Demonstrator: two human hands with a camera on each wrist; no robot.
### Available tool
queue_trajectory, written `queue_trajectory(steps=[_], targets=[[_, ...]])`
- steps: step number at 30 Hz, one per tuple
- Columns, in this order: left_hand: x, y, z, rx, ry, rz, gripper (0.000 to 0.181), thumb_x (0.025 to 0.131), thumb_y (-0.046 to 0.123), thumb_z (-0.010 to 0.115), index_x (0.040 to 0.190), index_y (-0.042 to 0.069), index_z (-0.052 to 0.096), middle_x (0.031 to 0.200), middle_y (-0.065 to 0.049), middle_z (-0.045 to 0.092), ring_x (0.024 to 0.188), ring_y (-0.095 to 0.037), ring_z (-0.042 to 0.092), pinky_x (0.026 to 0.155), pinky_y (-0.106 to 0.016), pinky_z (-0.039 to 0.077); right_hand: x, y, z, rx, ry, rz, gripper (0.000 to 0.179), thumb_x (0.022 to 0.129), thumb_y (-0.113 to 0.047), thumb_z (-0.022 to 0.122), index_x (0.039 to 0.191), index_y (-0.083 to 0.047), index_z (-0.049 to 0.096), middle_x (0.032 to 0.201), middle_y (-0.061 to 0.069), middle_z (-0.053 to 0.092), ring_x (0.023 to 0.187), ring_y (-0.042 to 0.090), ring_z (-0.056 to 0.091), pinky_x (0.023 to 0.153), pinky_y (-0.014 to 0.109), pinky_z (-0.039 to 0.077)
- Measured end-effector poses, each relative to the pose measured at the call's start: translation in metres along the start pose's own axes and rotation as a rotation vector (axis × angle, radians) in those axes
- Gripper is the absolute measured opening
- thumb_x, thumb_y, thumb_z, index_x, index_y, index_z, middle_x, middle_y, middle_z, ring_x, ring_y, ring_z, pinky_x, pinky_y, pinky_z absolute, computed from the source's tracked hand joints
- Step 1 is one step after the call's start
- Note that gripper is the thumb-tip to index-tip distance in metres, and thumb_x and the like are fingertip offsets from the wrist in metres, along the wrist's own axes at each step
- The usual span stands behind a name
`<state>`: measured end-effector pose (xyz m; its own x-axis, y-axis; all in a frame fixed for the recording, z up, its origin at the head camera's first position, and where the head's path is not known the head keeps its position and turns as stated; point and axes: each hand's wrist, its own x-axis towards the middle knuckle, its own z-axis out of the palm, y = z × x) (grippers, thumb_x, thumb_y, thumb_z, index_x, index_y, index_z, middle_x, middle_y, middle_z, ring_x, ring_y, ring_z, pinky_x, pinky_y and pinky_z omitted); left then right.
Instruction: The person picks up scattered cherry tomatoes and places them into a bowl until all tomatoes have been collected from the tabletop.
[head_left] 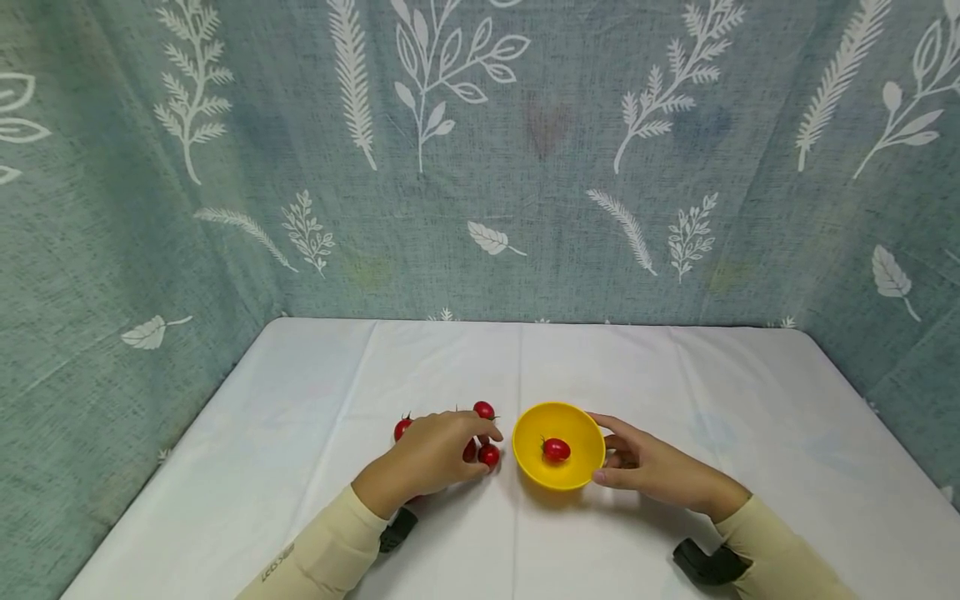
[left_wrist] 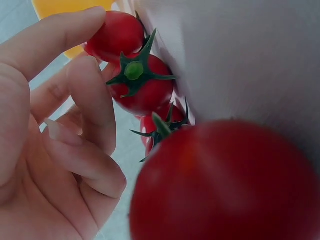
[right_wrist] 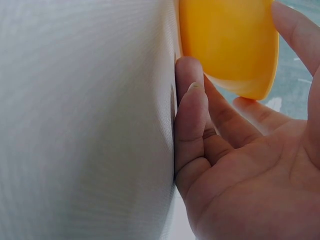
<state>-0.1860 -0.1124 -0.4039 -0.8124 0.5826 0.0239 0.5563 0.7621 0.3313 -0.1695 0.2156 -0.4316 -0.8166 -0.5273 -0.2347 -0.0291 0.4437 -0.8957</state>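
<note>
Right hand [head_left: 652, 467] held the yellow bowl [head_left: 528, 446] by its side between thumb and fingers, with a single red tomato [head_left: 557, 450] inside, visible to me only in the head view; the left hand [head_left: 435, 450] curved over loose tomatoes [head_left: 483, 410] beside the bowl on the white cloth [head_left: 600, 550], its thumb at the nearest tomato [head_left: 489, 457], whether pinched I couldn't tell, while only my left wrist view showed a green calyx [left_wrist: 133, 71] facing the lens

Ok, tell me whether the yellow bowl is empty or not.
Not empty: the head view shows one red tomato lying inside the bowl.
</note>
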Motion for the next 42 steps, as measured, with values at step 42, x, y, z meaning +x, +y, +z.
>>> queue_trajectory(steps=[42], targets=[[0.002,0.0005,0.0049,0.028,0.004,-0.058,0.033,0.083,0.037,0.081,0.111,0.024,0.072,0.092,0.011,0.068,0.073,-0.007,0.054,0.061,-0.023,0.044,-0.0008,-0.0039,0.0001,0.027,0.003,0.003,0.084,0.093,-0.03,0.072,0.158,-0.017,0.022,0.134,0.017,0.058,0.1,0.025,0.059,0.08,0.03,0.049]])
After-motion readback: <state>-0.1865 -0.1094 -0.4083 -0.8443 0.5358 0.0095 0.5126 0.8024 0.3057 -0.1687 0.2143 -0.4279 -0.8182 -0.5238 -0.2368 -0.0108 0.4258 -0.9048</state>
